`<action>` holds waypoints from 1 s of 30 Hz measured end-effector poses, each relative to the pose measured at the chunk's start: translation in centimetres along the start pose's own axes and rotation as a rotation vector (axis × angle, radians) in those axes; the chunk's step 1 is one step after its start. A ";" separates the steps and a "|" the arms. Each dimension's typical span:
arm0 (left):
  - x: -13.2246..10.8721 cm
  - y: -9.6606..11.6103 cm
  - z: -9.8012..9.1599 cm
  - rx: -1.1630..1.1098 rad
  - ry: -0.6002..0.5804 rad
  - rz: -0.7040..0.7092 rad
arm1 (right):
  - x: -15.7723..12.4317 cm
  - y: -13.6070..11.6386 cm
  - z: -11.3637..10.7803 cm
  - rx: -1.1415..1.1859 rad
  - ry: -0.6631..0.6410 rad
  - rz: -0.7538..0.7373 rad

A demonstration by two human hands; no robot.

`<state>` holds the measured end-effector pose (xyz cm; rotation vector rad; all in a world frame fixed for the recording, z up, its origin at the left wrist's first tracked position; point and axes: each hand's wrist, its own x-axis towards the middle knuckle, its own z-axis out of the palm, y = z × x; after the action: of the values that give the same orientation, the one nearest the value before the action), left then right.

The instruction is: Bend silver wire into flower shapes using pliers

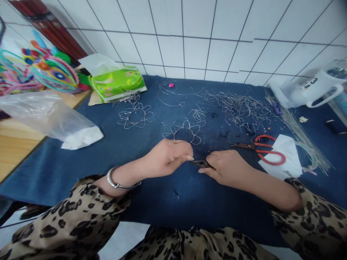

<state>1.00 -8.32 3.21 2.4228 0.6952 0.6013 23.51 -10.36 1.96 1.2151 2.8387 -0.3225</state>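
Observation:
My left hand is closed in a pinch over the blue cloth, its thumb and fingertips meeting the tip of small dark pliers. What it pinches is too thin to make out. My right hand is wrapped round the pliers' handles. Just beyond my hands lies a flower-shaped wire frame. A second wire flower lies further left.
Red-handled scissors rest on white paper to the right. Several loose wire pieces are scattered at the back. A clear plastic bag, a green tissue pack, a white jug and colourful craft pieces stand around.

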 end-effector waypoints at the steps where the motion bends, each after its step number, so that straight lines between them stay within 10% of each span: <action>1: 0.0 -0.1 0.0 -0.003 -0.008 0.020 | 0.0 0.0 -0.2 0.015 -0.027 -0.002; 8: -0.1 -0.4 0.3 -0.006 -0.057 0.093 | 0.2 0.3 -1.1 0.089 -0.154 0.008; 30: 0.3 -0.9 -0.4 -0.573 0.003 -0.438 | -0.4 0.5 -0.2 -0.077 0.053 0.084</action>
<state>0.70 -7.29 3.06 1.6778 0.8792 0.5306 24.19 -10.25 2.09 1.3416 2.8046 -0.1789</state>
